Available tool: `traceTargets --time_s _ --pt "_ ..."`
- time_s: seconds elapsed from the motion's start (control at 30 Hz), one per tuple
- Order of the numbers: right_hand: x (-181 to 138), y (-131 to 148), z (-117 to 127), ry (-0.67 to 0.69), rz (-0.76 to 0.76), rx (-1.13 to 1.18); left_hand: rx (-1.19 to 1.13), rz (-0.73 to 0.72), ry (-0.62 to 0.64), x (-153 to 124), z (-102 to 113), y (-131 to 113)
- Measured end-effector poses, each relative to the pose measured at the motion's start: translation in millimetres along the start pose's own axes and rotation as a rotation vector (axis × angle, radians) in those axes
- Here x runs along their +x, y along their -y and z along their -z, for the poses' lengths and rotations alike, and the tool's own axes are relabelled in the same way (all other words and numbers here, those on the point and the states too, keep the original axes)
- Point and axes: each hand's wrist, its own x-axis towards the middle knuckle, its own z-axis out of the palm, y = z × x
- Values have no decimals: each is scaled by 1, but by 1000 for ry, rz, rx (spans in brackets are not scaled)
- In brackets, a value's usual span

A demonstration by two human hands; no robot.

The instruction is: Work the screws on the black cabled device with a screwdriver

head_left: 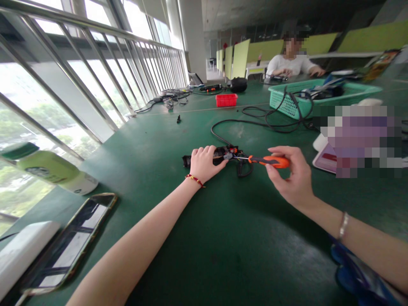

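Note:
My left hand (205,161) is closed over a black corded device (219,154) and holds it against the green tabletop. Its right end shows orange and grey parts and thin wires, with a cable running off it; the part under my palm is hidden. From the right, my right hand (293,174) grips a screwdriver (270,161) with an orange and black handle. The thin shaft points left, its tip at the wires and grey part beside my left thumb. Whether the tip touches a screw is too small to tell.
Left lie a green-capped bottle (54,168), a phone (73,242) and a white box (28,255). Farther back are a red tray (226,100), a teal basket (287,102) of tools and looped black cable (248,122). A person (291,63) sits across the table.

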Motion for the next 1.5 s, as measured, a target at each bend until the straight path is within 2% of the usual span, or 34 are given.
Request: traceTargets --time_s 0.1,0.27,0.47,0.67,0.9,1.07,1.13,1.3,1.43,1.5 --pt "0 0 -1 7 30 -5 5 2 20 0 1 0" --pt "-2 1 1 98 -105 -28 5 -6 16 0 1 0" --pt "-1 -1 -1 1 44 37 2 -9 10 0 0 1" --pt "-2 0 0 98 -73 -39 9 -16 4 -1 0 1" --pt "-2 -1 -1 -1 43 2 14 -35 -23 -1 -2 2" --pt "-3 1 0 91 -86 -46 21 -29 -22 -1 -2 2" --pt "-2 0 0 69 -84 -43 22 -26 -20 -1 -2 2" --pt "-2 -3 -3 -42 29 9 23 -26 -25 -1 -2 2" --pt "-3 0 -2 55 -20 -25 20 -23 -13 -1 -1 2" --pt "-3 1 -2 60 -37 -27 17 -23 -10 -1 -2 2"
